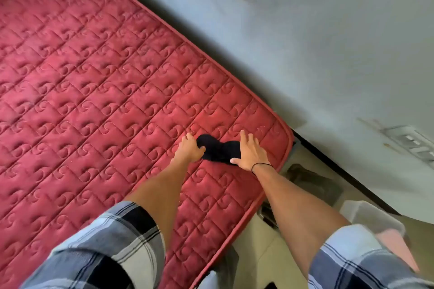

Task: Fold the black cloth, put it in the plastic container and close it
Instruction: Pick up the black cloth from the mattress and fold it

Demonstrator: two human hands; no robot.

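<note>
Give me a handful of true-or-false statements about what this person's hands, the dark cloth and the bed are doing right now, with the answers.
1. The black cloth lies on a red quilted mattress. True.
2. Both hands are on the cloth, one at each end. True: the left hand is at its left end, the right hand at its right.
3. The cloth is already inside the plastic container. False: it is on the mattress; the plastic container stands off the bed, at lower right.
4. The left wrist wears a thin black band. False: the band is on the right wrist.
5. The person wears plain white sleeves. False: the sleeves are plaid.
</note>
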